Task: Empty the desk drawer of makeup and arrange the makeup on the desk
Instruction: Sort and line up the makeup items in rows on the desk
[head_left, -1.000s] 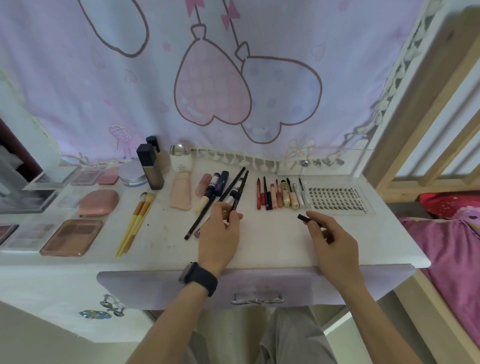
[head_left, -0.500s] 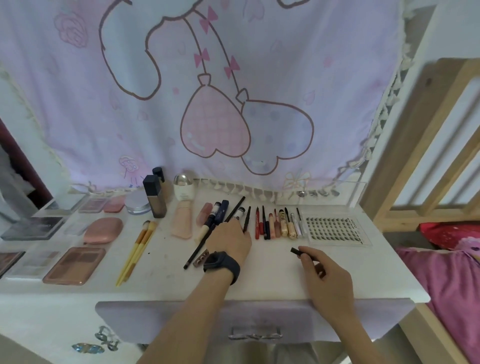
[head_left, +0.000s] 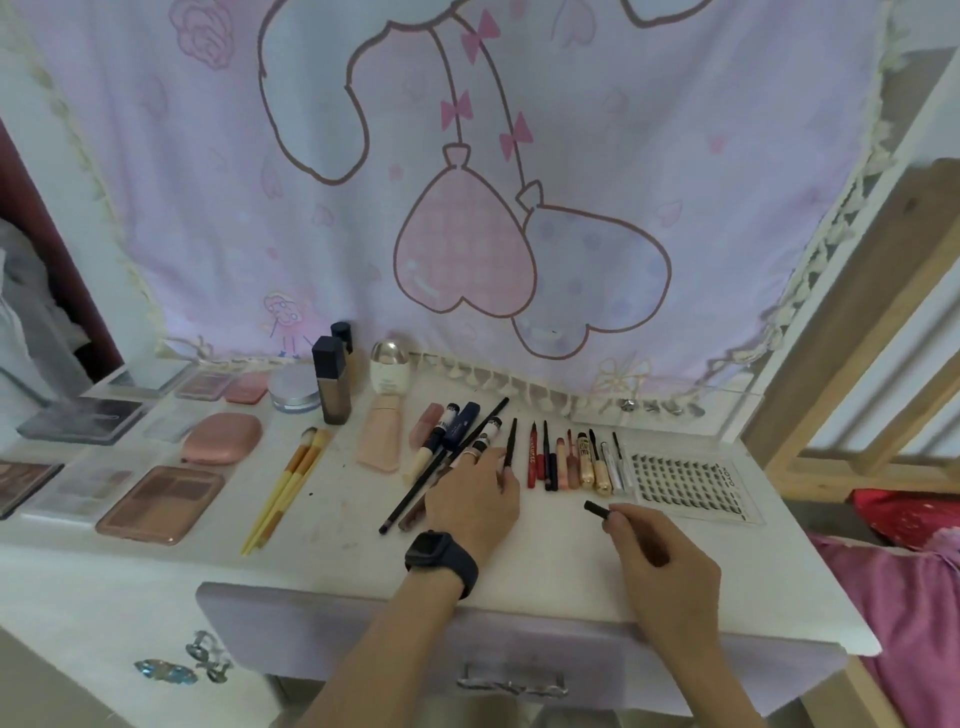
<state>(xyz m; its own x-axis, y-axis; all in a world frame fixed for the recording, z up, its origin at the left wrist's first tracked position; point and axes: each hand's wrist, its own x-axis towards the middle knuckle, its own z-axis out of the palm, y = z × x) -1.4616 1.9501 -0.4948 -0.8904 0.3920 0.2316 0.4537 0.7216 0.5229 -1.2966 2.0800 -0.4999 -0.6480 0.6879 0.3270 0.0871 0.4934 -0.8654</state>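
Pinching a short black stick (head_left: 597, 508), the right hand (head_left: 662, 553) sits left of the lash tray (head_left: 685, 480). Farther left, the left hand (head_left: 475, 496) grips a black pencil (head_left: 511, 441). Bare counter (head_left: 545, 569) runs to the front edge.

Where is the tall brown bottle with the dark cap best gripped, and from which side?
Probably grip the tall brown bottle by its flat side faces below the cap, coming from the front: it stands upright, a round jar sits close at its left, a second bottle behind.
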